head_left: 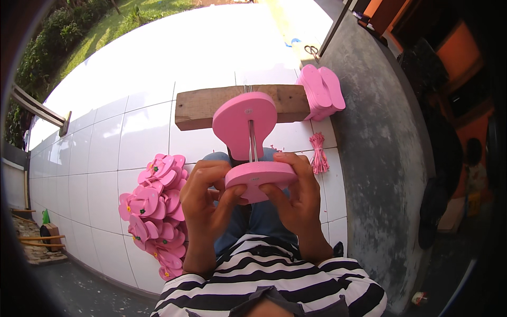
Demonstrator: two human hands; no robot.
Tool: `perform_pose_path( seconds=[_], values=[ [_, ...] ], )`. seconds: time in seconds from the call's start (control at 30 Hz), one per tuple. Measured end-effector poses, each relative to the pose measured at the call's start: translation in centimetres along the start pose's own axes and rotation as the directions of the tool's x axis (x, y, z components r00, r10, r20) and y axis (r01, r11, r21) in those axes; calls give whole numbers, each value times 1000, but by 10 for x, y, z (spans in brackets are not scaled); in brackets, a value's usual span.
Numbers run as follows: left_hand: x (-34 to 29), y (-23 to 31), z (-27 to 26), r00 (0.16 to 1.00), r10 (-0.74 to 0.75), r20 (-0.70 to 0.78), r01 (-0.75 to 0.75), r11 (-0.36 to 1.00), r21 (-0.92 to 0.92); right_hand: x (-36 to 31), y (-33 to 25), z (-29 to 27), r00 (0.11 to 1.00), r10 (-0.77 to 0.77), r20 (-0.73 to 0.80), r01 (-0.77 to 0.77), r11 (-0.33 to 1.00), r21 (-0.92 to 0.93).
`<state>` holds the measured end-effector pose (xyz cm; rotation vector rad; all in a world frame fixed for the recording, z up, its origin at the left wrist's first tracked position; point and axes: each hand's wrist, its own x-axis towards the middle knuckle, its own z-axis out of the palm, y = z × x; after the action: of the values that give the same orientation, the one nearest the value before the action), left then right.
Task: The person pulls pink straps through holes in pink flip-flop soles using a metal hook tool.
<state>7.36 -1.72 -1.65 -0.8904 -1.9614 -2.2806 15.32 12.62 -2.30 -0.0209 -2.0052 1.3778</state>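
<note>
Both my hands grip one pink flip-flop sole point(261, 173) in front of my lap. My left hand point(203, 193) pinches its left side between thumb and fingers; my right hand point(298, 195) does the same on the right. Just beyond it, a second pink sole point(245, 113) rests tilted against a wooden block point(195, 108). Thin metal rods point(252, 140) run between the two soles, and their ends also show at the top of the block. How the rods meet the held sole is hidden.
A heap of pink flip-flops with small flowers point(158, 211) lies on the white tiles at left. Stacked pink soles point(319, 90) stand beside the block's right end, near a tied bundle of pink straps point(318, 153). Scissors point(311, 50) lie farther back. A grey ledge point(375, 158) borders the right.
</note>
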Motion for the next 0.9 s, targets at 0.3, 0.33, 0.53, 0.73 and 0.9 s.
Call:
perform_pose_path(
  seconds=[0.3,0.33,0.53,0.73,0.9],
  values=[
    [12,-3,2,999,31,25,-31,999,19,1,13,6,990,-143,-12,143,989,-42],
    [14,-2,3,1000,11,24,-11,1000,26,4,13,5,992,-122,-28,120,991,-51],
    [52,-29,23,987,2,-161,8,998,63,36,34,18,984,1,-176,-32,984,-175],
    [51,-40,27,958,169,-232,-140,981,133,45,54,35,886,-74,-458,-93,938,-333],
    [39,-57,38,921,229,-315,-214,974,82,33,69,37,853,52,-519,-122,988,-100]
  ],
)
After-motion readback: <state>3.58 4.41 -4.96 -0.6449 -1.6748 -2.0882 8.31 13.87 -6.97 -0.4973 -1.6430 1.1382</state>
